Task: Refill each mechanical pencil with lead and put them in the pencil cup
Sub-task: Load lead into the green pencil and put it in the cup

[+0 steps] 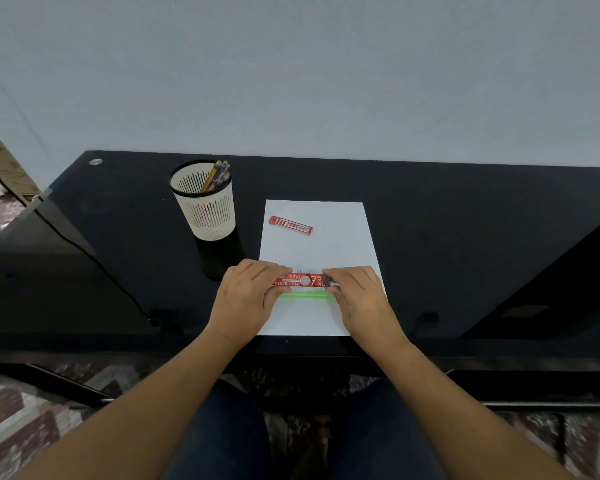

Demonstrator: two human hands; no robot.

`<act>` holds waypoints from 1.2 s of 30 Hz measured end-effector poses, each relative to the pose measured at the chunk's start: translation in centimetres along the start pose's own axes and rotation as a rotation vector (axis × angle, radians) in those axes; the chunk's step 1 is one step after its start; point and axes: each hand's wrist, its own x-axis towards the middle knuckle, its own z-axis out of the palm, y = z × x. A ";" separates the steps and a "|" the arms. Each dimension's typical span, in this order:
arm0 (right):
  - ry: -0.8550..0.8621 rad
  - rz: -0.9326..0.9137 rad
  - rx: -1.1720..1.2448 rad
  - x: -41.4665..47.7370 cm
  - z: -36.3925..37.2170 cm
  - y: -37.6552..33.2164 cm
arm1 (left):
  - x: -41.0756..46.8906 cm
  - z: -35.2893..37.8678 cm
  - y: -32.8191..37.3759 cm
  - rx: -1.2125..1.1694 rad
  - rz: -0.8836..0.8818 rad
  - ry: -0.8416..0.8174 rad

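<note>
A red pencil lead case (pixel 302 280) is held level over the white paper sheet (pixel 317 244), my left hand (pixel 248 299) gripping its left end and my right hand (pixel 359 296) pinching its right end at the dark cap. Just below it a green mechanical pencil (pixel 305 296) lies across between both hands; which hand holds it I cannot tell. A second red lead case (pixel 291 225) lies further back on the paper. The white slotted pencil cup (pixel 207 209) stands at the back left with several pencils (pixel 217 174) in it.
The black glass desk (pixel 465 237) runs against a pale wall. A black cable (pixel 84 251) crosses its left side. My legs and a patterned floor show below the desk's front edge.
</note>
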 end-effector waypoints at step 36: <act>-0.090 0.045 0.106 0.2 -1.3 -1.2 | 0.1 -0.7 1.1 0.236 0.086 0.204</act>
